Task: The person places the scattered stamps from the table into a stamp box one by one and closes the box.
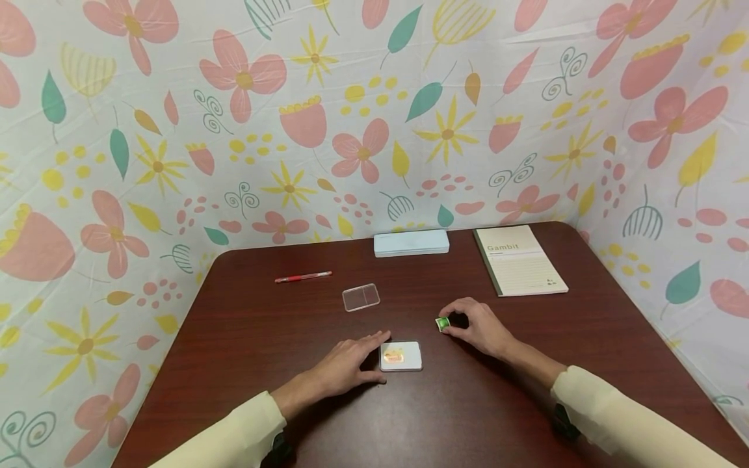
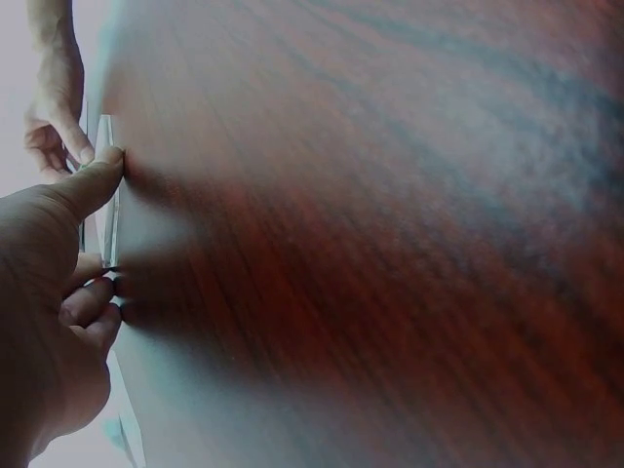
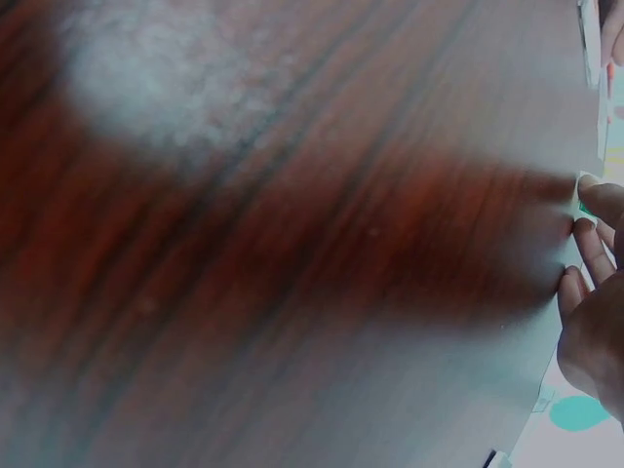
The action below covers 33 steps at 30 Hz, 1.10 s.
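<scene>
A small flat case lies on the table, pale inside with a small orange-and-yellow picture in its left part. My left hand rests at the left end of this case, its index finger by the far corner and its thumb by the near corner. In the left wrist view the case appears edge-on beside the thumb. To the right of it, my right hand pinches a small square green-and-white piece between thumb and index finger, close over the table. Behind the case lies a clear plastic lid.
A red pen lies at the back left. Along the back edge sits a light-blue box, and a cream notebook lies at the back right. A flower-printed cloth hangs behind the dark wooden table.
</scene>
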Available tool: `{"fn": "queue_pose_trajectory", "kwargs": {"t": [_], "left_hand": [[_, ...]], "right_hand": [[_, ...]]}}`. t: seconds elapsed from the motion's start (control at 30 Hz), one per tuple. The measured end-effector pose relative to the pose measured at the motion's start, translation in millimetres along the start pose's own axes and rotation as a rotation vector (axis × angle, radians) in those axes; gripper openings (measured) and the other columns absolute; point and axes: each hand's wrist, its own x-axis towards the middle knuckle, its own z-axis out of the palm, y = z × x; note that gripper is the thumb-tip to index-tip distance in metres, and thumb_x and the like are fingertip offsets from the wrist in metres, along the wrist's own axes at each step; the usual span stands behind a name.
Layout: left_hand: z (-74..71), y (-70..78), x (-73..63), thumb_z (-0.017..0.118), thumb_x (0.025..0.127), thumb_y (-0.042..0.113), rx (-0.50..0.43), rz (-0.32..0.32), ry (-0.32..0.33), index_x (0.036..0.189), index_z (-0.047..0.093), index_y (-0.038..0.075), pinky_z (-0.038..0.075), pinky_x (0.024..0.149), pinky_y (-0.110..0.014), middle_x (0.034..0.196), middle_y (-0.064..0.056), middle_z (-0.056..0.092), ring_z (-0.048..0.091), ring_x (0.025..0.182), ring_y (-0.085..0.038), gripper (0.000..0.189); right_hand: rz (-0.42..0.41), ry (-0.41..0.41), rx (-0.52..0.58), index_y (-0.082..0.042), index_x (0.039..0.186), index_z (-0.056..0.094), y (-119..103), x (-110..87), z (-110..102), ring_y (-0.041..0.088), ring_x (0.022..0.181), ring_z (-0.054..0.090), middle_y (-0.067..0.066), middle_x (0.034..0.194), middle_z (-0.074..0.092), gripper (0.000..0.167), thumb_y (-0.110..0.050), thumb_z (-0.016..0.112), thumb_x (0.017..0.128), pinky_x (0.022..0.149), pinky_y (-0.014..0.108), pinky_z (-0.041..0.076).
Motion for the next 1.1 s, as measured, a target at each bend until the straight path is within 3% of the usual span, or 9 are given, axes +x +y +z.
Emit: {"fn": "queue_pose_trajectory", "kwargs": {"t": [1.1], "left_hand": [[-0.7, 0.7, 0.6, 0.084, 0.094, 0.038, -0.007, -0.032, -0.032, 0.162, 0.044, 0.009, 0.051, 0.107, -0.048, 0.159, -0.01, 0.052, 0.054, 0.142, -0.021, 0.084]], "right_hand": [[0.085, -0.012, 0.02, -0.01, 0.107, 0.079, -3.8, 1.5, 0.0, 0.027, 0.104, 0.065, 0.001, 0.107, 0.075, 0.026, -0.002, 0.09, 0.084, 0.092, 0.05, 0.056]]}}
